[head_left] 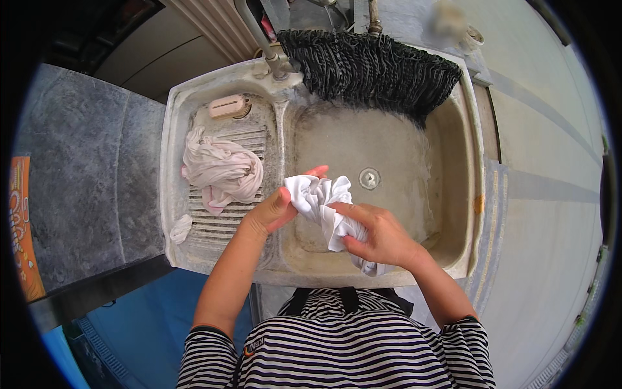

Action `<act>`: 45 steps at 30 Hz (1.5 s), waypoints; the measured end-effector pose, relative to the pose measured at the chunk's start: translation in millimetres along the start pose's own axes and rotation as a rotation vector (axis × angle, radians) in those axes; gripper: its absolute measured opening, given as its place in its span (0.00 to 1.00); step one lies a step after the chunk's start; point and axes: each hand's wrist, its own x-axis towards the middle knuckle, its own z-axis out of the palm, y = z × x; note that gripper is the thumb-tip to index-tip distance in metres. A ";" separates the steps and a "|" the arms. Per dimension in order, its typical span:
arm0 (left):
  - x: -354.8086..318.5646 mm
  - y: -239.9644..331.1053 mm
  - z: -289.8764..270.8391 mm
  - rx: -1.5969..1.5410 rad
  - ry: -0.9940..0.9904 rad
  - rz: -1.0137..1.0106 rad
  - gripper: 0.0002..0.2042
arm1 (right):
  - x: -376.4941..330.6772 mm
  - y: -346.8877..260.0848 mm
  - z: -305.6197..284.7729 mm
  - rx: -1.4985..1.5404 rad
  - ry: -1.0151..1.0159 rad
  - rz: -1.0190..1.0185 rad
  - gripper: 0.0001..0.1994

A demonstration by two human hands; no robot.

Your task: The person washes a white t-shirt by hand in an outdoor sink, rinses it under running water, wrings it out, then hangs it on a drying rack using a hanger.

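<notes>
1. White cloth (317, 200): bunched, held up above the front part of the sink's right basin, close to the divider. The sink (478, 233) has its drain (369, 178) beyond the cloth, toward the back edge.
2. Long axis: slanted. Upper end points to the back-left corner of the sink; lower end drops toward the front edge, right of the divider.
3. Right hand (385, 236): curled round the lower half, thumb and forefinger pinching the folds from the right side.
4. Left hand (273, 212): at the upper-left end, thumb raised, fingers passing behind the cloth with some tips showing beyond it. How firmly it grips – cannot tell, the cloth hides it.
5. Key relation, my judgement: the hands sit at different stations along one slanted axis. Left is nearer the upper end, right nearer the lower; any twist or pull would act along that line.
6. Surroundings: pale pink cloth (223, 165) heaped on the ribbed left side, left of the left hand; black pleated cloth (376, 71) draped over the back edge – well apart from both hands.
</notes>
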 end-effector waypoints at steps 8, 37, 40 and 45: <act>1.3 -17.6 6.4 0.179 -0.049 -0.103 0.52 | -17.2 -6.9 -4.2 0.067 -0.186 -0.163 0.28; -33.2 103.0 186.7 1.645 -0.323 1.143 0.08 | -3.0 -28.2 52.3 1.895 -0.667 0.126 0.57; -42.2 52.7 191.2 2.180 -0.486 1.298 0.05 | 39.7 -27.8 68.6 2.130 -0.637 0.089 0.58; -56.8 40.7 145.9 1.847 0.279 1.383 0.11 | 59.0 -44.2 27.3 2.026 -0.229 0.025 0.36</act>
